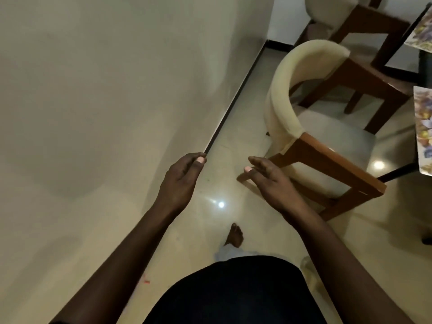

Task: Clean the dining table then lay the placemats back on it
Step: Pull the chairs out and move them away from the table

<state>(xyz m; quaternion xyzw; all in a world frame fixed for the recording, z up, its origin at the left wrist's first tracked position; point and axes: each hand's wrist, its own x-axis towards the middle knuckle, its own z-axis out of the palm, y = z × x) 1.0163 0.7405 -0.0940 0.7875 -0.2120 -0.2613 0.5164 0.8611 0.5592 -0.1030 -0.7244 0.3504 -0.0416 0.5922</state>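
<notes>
A pale wall [93, 78] fills the left half of the view and meets a glossy cream floor [205, 178] along a dark skirting strip [240, 90]. A bright spot of light [221, 204] reflects off the floor between the person's arms.

On the right stands a chair [292, 90] with a curved cream back, a grey seat and a reddish wooden frame. It sits between the person and the dining table [425, 69], of which only a dark sliver shows at the right border. A second chair [327, 17] of the same kind stands beyond it and is cut off by the top edge.

Two flowered placemats lie on the table, both cut off by the frame: the near placemat [424, 132] at the table's corner and the far placemat [420, 31] towards the top. Their print is blurred.

The person's dark top [233, 288] fills the bottom centre. Both bare forearms reach forward over the floor, well short of the table. The left hand [181, 181] is empty, its fingers loosely curled with the thumb lying near the forefinger. The right hand [268, 183] is also empty, its fingers relaxed and nearly straight, in line with the near chair's front leg, though I cannot tell whether it touches it.

A bare foot [235, 235] shows below the hands. A small red mark [146, 281] lies on the floor at lower left.
</notes>
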